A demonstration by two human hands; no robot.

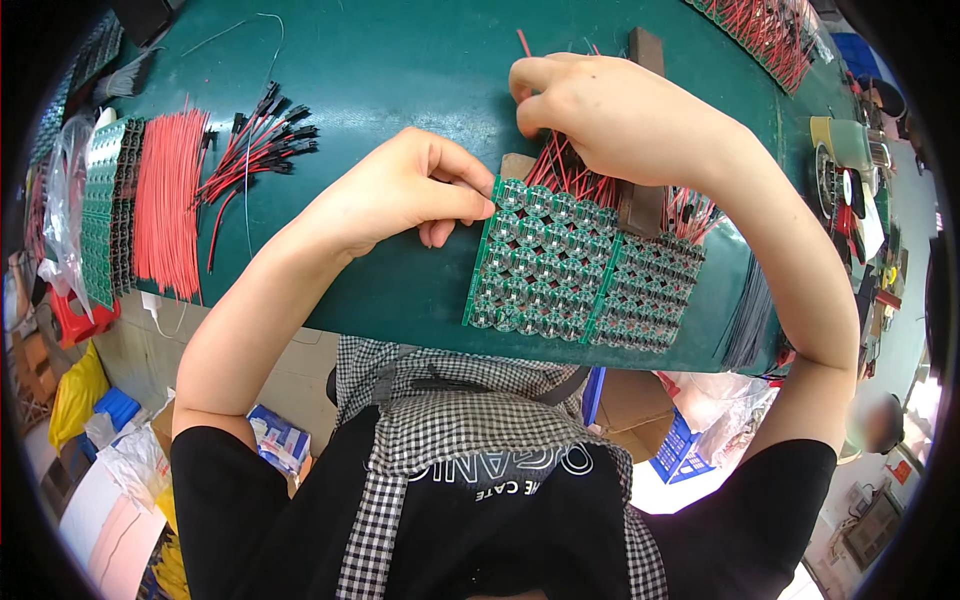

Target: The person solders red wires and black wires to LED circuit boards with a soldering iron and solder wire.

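A green circuit-board panel (540, 262) of many small round boards lies on the dark green table (400, 60), with a second, darker panel (645, 292) against its right side. My left hand (405, 190) pinches the first panel's upper left corner between thumb and fingers. My right hand (600, 110) is above the panel's far edge, fingers closed on thin red wires (562, 170) that stand up from the boards. A brown block (640, 205) rests across the far edge of the panels.
At the left lie a sheaf of red wires (165, 205), a bundle of red-and-black leads with black plugs (262, 145) and stacked green panels (100, 215). More wired boards (770, 35) sit far right, tape rolls (835, 180) beyond. Boxes and bags crowd the floor below.
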